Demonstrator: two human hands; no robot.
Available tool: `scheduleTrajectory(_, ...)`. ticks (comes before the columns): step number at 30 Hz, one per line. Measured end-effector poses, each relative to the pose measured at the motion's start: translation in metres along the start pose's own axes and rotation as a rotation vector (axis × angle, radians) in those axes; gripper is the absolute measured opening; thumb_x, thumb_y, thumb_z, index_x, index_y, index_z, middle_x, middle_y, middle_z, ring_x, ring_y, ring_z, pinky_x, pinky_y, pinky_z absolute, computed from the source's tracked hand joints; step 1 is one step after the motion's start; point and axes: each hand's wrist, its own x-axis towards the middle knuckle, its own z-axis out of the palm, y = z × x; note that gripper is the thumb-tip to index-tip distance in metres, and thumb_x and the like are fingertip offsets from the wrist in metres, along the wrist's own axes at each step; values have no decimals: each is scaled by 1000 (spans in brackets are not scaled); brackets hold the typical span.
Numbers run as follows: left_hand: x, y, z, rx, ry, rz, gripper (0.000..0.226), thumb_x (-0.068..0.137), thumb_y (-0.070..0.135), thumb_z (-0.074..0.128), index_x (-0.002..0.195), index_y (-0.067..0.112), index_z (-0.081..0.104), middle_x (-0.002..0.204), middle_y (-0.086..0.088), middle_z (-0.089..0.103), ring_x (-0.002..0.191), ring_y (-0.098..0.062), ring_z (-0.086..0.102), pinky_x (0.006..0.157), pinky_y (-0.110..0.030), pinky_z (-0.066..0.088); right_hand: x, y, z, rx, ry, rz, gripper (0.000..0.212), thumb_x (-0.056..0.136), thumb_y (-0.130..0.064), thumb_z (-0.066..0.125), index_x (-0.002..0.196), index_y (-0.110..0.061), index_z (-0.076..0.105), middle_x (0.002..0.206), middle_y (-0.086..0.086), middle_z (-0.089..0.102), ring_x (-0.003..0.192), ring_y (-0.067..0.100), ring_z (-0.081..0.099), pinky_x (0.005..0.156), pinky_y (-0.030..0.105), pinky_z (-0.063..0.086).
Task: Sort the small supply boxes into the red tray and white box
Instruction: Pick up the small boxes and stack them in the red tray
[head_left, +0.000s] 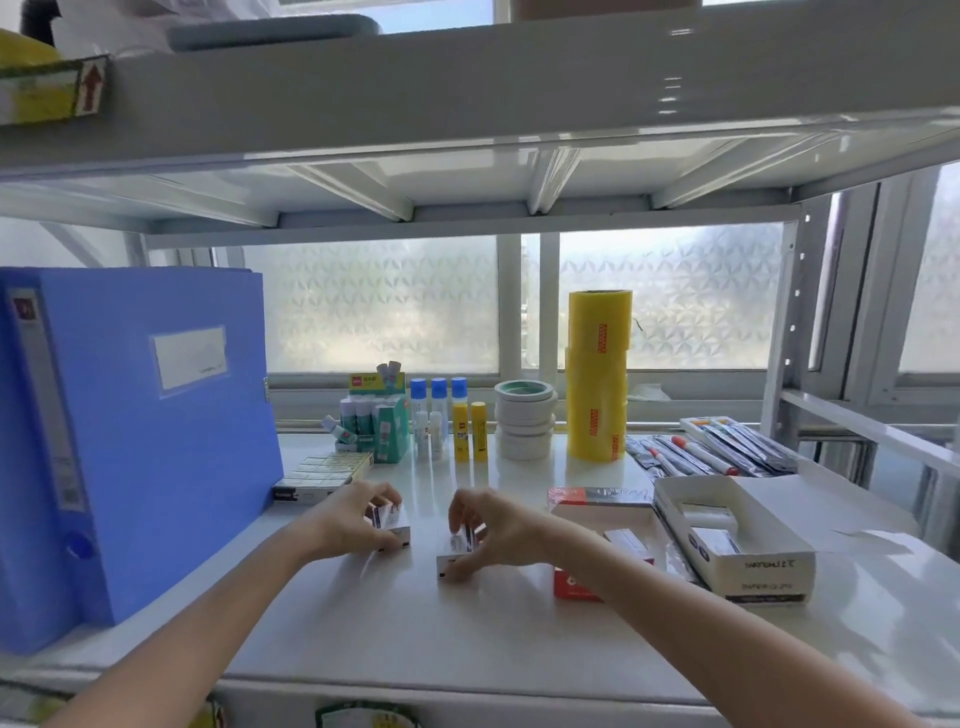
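Observation:
Two small white supply boxes rest on the white shelf. My left hand grips the left small box from above. My right hand holds the right small box with fingers on its top and thumb at its front. The red tray stands just right of my right hand, with a small box inside; my forearm hides part of it. The white box lies further right, open on top, holding small boxes.
A blue file box stands at the left. A flat carton lies behind my left hand. Glue sticks, tape rolls, yellow tape rolls and packed pens line the back. A shelf board hangs overhead.

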Motion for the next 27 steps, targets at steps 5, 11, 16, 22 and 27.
scheduleTrajectory(5,2,74,-1,-144,132,171,56,75,36,79,121,13,59,113,-8,63,102,-20,61,82,-25,53,-37,16,-73,-2,174,21,41,71,-23,81,99,-9,56,99,5,61,86,15,59,75,28,55)
scheduleTrajectory(11,11,219,40,-320,60,488,52,76,25,79,122,8,60,117,-9,64,103,-17,58,79,-17,46,-129,98,-183,-100,172,295,37,64,-14,85,89,-16,58,89,8,62,80,19,57,68,31,51)
scheduleTrajectory(16,14,294,106,-295,-37,517,49,70,31,78,113,10,66,102,-8,70,92,-19,64,84,-32,55,-154,146,-180,-64,55,370,39,55,-13,81,89,-13,63,97,7,66,100,18,60,101,44,46)
scheduleTrajectory(22,20,293,102,-277,-126,527,56,81,39,72,127,9,59,130,-11,62,119,-24,57,100,-33,46,-151,138,-183,-185,15,341,23,72,-19,76,88,-30,63,102,-8,61,105,14,54,95,32,41)
scheduleTrajectory(27,37,217,74,-192,-68,414,41,87,23,69,121,3,60,117,-14,66,106,-21,62,89,-24,51,-125,97,-152,-113,130,188,14,81,-13,69,95,-10,69,100,5,71,97,17,66,92,32,53)
